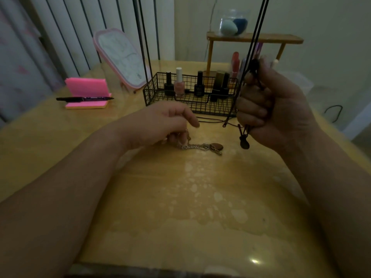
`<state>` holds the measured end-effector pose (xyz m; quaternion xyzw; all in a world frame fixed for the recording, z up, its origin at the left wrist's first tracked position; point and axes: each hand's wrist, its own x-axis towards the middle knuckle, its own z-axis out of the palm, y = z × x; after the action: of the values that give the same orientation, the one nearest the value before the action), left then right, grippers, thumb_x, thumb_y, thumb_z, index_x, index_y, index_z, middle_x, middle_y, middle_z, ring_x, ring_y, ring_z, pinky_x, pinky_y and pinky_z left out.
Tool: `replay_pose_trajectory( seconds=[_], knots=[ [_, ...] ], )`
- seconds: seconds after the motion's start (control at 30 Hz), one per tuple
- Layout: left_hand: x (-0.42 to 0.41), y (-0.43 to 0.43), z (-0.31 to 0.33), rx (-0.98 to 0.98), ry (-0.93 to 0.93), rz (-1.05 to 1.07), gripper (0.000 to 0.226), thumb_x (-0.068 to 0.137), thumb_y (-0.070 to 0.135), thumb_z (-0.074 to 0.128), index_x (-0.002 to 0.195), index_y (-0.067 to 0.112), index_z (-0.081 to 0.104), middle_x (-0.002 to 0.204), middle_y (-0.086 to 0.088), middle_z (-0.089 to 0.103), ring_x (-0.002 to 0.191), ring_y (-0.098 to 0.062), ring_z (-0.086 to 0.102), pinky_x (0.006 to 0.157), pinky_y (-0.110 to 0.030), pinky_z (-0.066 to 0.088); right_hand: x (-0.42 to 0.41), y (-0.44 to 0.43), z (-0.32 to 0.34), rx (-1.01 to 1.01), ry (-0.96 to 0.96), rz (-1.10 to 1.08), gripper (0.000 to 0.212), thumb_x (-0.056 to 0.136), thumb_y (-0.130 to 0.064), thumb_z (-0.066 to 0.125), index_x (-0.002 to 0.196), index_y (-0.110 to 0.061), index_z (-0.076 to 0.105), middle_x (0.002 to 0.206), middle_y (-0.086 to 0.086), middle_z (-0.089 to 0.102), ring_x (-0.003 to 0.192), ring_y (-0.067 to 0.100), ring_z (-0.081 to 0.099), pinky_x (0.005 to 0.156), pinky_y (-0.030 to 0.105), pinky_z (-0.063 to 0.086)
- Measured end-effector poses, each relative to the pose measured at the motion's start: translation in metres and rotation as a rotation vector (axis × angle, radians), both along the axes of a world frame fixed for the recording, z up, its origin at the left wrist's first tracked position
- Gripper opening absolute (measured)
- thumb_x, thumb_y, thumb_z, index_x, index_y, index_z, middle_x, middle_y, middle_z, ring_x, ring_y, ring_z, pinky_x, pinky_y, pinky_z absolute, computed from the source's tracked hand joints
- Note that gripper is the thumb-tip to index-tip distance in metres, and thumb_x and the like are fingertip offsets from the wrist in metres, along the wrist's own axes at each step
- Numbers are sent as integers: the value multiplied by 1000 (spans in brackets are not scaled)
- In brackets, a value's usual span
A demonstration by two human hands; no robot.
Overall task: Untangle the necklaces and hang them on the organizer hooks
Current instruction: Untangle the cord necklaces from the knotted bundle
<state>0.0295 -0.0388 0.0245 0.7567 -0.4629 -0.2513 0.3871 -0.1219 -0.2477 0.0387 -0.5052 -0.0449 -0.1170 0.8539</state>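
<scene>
My right hand is fisted around a black cord necklace. Its cords run up out of the top of the frame, and a dark oval pendant dangles below my fist. More black cords hang at upper centre. My left hand rests on the table and pinches the end of a silver chain necklace. That chain lies on the wooden table with a brown oval pendant at its right end. A thin dark cord trails on the table between my hands.
A black wire basket holding nail polish bottles stands behind my hands. A wooden shelf carries a glass jar of sponges. A pink-framed mirror, pink sticky notes and a black pen are at the back left.
</scene>
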Motion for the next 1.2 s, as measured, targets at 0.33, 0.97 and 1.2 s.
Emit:
replay_pose_trajectory(
  seconds=[0.33,0.97,1.2],
  knots=[
    [7,7,7,3,-352,70,33,111,23,38,110,32,69,89,12,77,72,-2,69,69,-35,52,1,1,-1,-90,33,43,33,109,-38,43,90,-19,63,58,-9,29,47,5,26,43,19,22],
    [-13,-4,6,-307,199,-76,9,99,17,61,99,8,62,81,-7,64,75,-24,67,88,-45,62,3,17,-4,-544,372,-156,41,105,-45,51,90,-13,71,63,-3,35,54,12,31,50,27,23],
    [-8,-2,9,-348,452,-99,27,107,29,47,85,13,51,67,-4,44,54,-18,38,59,-33,49,-6,4,5,-646,419,-40,39,92,-55,59,77,-21,72,72,6,37,55,14,34,51,28,27]
  ],
)
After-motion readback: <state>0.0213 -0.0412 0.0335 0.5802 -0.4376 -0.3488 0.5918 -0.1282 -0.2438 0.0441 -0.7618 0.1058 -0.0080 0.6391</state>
